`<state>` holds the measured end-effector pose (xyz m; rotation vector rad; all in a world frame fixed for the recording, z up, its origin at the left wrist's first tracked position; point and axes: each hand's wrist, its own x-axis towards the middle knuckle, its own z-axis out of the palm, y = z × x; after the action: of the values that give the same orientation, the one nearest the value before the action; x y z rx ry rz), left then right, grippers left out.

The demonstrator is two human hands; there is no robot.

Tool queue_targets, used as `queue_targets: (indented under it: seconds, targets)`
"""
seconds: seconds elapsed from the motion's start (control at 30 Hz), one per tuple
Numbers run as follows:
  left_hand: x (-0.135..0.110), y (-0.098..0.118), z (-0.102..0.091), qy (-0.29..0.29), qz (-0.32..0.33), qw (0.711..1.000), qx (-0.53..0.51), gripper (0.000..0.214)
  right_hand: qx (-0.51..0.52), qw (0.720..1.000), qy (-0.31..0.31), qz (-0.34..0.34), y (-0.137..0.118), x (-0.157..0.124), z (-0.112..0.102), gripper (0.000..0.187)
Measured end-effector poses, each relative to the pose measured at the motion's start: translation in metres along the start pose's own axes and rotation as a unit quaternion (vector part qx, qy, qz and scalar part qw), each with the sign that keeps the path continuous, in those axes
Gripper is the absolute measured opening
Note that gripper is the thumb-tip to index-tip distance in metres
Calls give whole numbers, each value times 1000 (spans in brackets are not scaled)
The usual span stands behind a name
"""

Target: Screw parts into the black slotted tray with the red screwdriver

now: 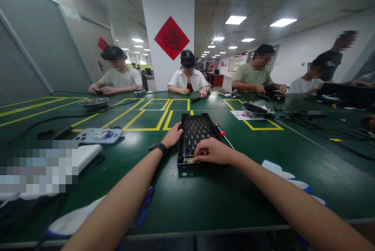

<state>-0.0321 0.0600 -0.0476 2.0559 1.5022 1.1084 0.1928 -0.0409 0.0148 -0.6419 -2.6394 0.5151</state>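
A black rectangular case point(199, 129) lies on the green table, with rows of small metallic pieces set inside it. My left hand point(173, 135) grips its left wall, fingers closed along the side. Over the case's near right part is my right hand point(215, 151), its thumb and fingertips pinched together. Whatever they hold, if anything, is hidden. Beside those fingertips, a small yellowish part point(191, 160) shows at the near end of the case. A screwdriver point(220, 130) with a red and black handle lies just right of the case, its shaft pointing towards me.
White-and-blue gloves point(288, 176) lie under both forearms. A phone point(101, 135) and a white object point(88, 157) are to the left. Farther away are a metal bowl point(94, 103), cables point(322, 128) and yellow tape outlines point(143, 129). Several people sit across the table.
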Motion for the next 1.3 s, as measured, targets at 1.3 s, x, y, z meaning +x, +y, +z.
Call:
queue_targets:
  seconds: [1.3]
  targets:
    - [-3,-2,-1,6,10,1000,-19,52,7,1000,2,6,-1,3,2,20]
